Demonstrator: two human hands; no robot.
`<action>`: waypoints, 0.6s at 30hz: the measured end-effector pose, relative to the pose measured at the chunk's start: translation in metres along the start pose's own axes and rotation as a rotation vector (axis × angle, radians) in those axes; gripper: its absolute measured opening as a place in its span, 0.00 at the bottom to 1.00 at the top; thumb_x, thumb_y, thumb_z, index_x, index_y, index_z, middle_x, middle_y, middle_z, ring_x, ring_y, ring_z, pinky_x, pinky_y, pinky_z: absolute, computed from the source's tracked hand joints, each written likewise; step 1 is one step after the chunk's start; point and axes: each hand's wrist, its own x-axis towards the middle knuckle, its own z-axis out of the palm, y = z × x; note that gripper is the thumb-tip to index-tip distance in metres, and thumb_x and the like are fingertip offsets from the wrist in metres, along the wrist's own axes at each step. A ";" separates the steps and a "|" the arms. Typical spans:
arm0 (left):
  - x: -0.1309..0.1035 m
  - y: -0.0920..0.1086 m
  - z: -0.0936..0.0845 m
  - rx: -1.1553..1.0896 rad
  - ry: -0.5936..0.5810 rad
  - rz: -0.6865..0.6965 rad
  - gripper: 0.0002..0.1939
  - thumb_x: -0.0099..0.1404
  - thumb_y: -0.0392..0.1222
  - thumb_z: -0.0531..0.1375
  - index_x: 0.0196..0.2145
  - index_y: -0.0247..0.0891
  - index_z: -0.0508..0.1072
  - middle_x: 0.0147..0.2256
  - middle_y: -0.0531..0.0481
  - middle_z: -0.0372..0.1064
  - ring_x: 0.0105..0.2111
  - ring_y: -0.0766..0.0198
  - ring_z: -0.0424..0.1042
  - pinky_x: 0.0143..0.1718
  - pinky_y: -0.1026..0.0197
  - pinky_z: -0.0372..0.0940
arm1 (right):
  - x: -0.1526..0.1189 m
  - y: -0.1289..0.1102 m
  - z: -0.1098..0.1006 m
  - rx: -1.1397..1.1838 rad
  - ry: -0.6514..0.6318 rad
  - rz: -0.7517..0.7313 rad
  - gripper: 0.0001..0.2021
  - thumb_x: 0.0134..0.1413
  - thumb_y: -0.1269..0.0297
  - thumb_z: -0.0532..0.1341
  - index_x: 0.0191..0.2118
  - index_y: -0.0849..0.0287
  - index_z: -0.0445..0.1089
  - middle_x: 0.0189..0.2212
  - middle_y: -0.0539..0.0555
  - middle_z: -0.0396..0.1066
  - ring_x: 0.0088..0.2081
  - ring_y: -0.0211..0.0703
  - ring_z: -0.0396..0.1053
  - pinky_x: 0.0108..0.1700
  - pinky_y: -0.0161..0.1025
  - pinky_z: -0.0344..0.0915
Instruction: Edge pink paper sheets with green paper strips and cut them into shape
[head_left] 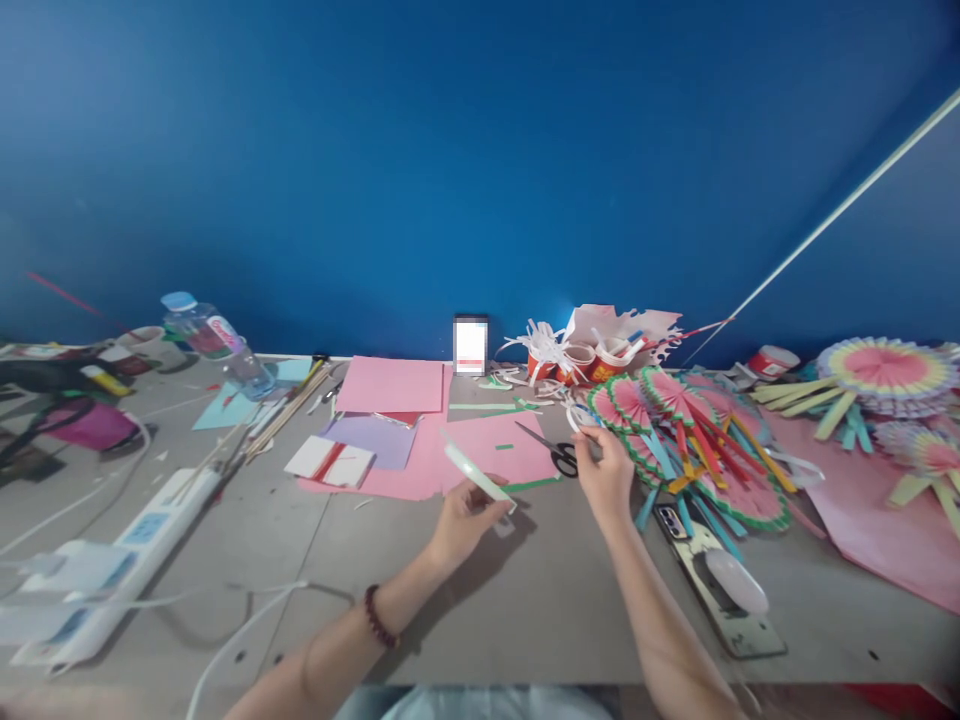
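Observation:
My left hand (466,520) pinches a narrow pale green paper strip (478,470) between thumb and fingers, slanting up to the left above the table. My right hand (604,468) is closed at its fingertips on a thin white ring (577,416) that looks like a roll of tape. Between the hands, black-handled scissors (564,459) lie with blades pointing left, partly over a pink paper sheet (517,440). Just right of my right hand are pink paper fans (675,395) with green edges and coloured strips.
Red paper cups (577,362) with white paper scraps stand at the back. A lit phone (471,345) leans on the blue wall. Another phone (724,580) lies at right. At left are a power strip (124,565), cables, a tilted bottle (217,340) and purple paper (382,442).

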 end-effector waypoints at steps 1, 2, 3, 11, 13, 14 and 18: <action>0.000 0.001 -0.001 0.012 -0.007 0.008 0.18 0.49 0.44 0.68 0.38 0.36 0.74 0.25 0.50 0.71 0.24 0.65 0.69 0.27 0.62 0.64 | 0.000 0.002 0.001 -0.077 0.007 -0.033 0.10 0.54 0.61 0.54 0.34 0.60 0.70 0.31 0.59 0.74 0.37 0.50 0.69 0.46 0.46 0.61; 0.000 0.001 -0.002 0.029 -0.018 0.018 0.19 0.50 0.43 0.67 0.40 0.36 0.73 0.25 0.50 0.71 0.24 0.65 0.69 0.28 0.62 0.64 | 0.000 0.005 0.002 -0.146 -0.002 -0.053 0.11 0.55 0.62 0.53 0.35 0.60 0.71 0.31 0.59 0.74 0.37 0.50 0.68 0.46 0.46 0.61; -0.001 0.001 -0.003 0.046 -0.030 0.030 0.20 0.50 0.43 0.67 0.42 0.37 0.72 0.26 0.51 0.71 0.25 0.66 0.69 0.29 0.62 0.64 | 0.000 0.008 0.004 -0.211 -0.026 -0.062 0.11 0.55 0.63 0.52 0.35 0.60 0.71 0.31 0.59 0.74 0.36 0.50 0.68 0.45 0.46 0.60; 0.001 -0.001 -0.007 0.151 -0.097 0.088 0.28 0.53 0.38 0.64 0.52 0.40 0.66 0.32 0.51 0.70 0.29 0.65 0.68 0.34 0.61 0.65 | -0.006 0.026 0.013 -0.414 -0.253 0.026 0.14 0.52 0.70 0.52 0.43 0.62 0.69 0.29 0.60 0.72 0.33 0.49 0.67 0.38 0.43 0.61; 0.001 0.000 -0.008 0.168 -0.133 0.091 0.28 0.54 0.38 0.63 0.53 0.40 0.64 0.35 0.49 0.71 0.30 0.66 0.68 0.35 0.61 0.65 | -0.006 0.021 0.014 -0.286 -0.225 -0.043 0.12 0.53 0.68 0.52 0.41 0.61 0.69 0.35 0.61 0.72 0.39 0.50 0.67 0.43 0.45 0.61; 0.000 0.000 -0.008 0.177 -0.154 0.092 0.28 0.54 0.38 0.63 0.53 0.40 0.64 0.37 0.48 0.71 0.30 0.66 0.68 0.36 0.61 0.66 | -0.006 0.015 0.013 -0.189 -0.217 -0.076 0.11 0.53 0.67 0.53 0.40 0.61 0.70 0.37 0.61 0.72 0.41 0.51 0.67 0.45 0.46 0.61; -0.001 0.001 -0.007 0.224 -0.236 0.088 0.24 0.54 0.36 0.63 0.49 0.38 0.67 0.46 0.43 0.70 0.34 0.65 0.70 0.39 0.60 0.65 | -0.013 -0.016 0.014 0.335 -0.425 0.042 0.13 0.56 0.57 0.55 0.38 0.59 0.72 0.37 0.59 0.73 0.40 0.47 0.69 0.43 0.42 0.65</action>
